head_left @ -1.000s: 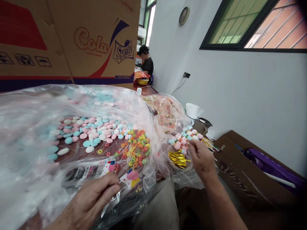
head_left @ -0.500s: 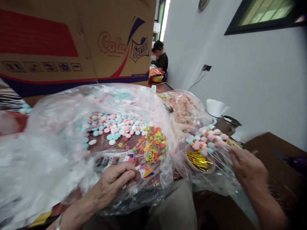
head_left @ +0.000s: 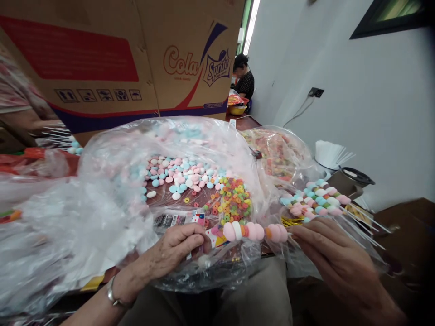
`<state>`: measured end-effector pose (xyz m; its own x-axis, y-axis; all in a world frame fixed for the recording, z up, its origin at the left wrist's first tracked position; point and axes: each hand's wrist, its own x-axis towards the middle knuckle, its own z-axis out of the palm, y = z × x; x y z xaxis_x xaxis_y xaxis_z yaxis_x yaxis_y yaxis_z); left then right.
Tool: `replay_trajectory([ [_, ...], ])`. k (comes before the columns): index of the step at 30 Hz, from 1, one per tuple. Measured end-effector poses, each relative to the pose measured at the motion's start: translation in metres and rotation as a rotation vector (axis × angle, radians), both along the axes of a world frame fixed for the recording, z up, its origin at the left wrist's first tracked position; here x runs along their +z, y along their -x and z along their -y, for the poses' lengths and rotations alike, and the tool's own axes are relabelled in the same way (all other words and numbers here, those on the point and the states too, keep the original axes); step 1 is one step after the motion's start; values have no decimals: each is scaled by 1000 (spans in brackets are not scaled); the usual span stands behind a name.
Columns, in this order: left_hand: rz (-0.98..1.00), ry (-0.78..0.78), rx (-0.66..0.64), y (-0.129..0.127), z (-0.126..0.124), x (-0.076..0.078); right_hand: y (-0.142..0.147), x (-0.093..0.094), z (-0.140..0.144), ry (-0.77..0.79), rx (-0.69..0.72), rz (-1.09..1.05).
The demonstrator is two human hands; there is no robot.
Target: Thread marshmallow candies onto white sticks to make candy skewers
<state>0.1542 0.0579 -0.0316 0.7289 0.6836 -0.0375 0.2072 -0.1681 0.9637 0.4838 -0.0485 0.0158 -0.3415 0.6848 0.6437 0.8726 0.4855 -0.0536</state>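
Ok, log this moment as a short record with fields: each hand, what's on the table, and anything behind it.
left hand: pinches a small printed bag
right hand: holds a candy skewer level, pointing at the bag
table: open plastic sack with pastel discs and coloured rings
right side: finished skewers piled
behind: cardboard carton, another person

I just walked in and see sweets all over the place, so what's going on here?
A person is handling candy skewers. The right hand holds a skewer of pink and white marshmallows by its stick end, its tip pointing at the left hand, which pinches a small printed bag. Both sit over a big clear plastic sheet strewn with pastel candies and coloured rings. More filled skewers lie piled to the right. Another person sits further back.
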Motion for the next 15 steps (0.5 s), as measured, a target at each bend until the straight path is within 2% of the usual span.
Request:
replay_trajectory([
  [9,-21,49,-21,3,-5,-4,-8,-5,-4,5,3,81],
  [15,-60,48,-63,5,-8,-5,-9,-1,-6,-36,36,128],
])
